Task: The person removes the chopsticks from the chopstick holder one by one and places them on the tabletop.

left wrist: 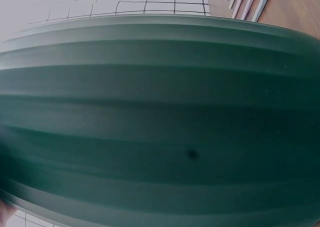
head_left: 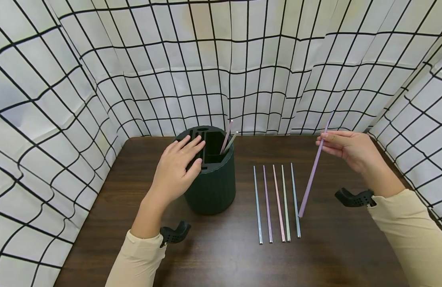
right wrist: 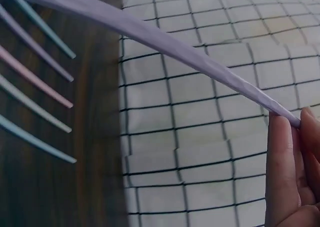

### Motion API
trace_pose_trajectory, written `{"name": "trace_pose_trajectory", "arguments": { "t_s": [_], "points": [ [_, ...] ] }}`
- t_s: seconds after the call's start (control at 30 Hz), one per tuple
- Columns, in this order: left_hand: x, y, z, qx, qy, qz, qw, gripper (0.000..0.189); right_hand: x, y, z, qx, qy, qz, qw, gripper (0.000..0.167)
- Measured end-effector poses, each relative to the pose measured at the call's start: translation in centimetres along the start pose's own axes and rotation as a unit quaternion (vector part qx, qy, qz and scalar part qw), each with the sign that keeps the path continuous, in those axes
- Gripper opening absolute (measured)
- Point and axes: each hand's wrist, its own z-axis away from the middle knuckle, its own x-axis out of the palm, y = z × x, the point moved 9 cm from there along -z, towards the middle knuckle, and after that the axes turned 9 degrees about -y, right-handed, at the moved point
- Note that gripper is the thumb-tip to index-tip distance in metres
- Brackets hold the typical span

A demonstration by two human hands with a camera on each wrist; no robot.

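Note:
Between thumb and fingers, my right hand (head_left: 350, 149) pinches a slim purple straw (head_left: 314, 171) near its upper end. The straw slants down to the left, its lower end beside the row on the table. In the right wrist view the fingertips (right wrist: 281, 132) grip its narrow-looking end. My left hand (head_left: 175, 169) lies with spread fingers over the top of a dark green ribbed holder (head_left: 213, 193). The holder's ribbed side (left wrist: 160, 127) fills the left wrist view. A pink straw (head_left: 226, 137) and a pale green straw (head_left: 232, 141) lean in its large compartment.
Several straws lie roughly parallel on the dark wooden table (head_left: 221, 255), among them a light blue straw (head_left: 258, 205), a pink straw (head_left: 279, 203) and a blue straw (head_left: 295, 201). A white curtain with a black grid (head_left: 264, 83) encloses the back and sides.

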Motion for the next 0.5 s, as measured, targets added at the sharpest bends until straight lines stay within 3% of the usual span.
{"name": "trace_pose_trajectory", "arguments": {
  "t_s": [0.13,0.33,0.5],
  "points": [
    [0.0,-0.1,0.0,-0.002,0.001,0.0,1.0,0.051,-1.3,2.4,-0.6,0.046,-0.001,-0.007,0.9989,0.018],
    [-0.1,-0.2,0.1,-0.002,0.005,0.0,1.0,0.051,-3.4,6.9,-1.4,0.137,0.018,0.034,0.9898,0.02],
    [0.1,-0.1,-0.1,0.0,0.0,-0.004,1.0,0.05,-4.7,9.3,-1.4,0.141,0.026,0.051,0.9883,0.018]
  ]
}}
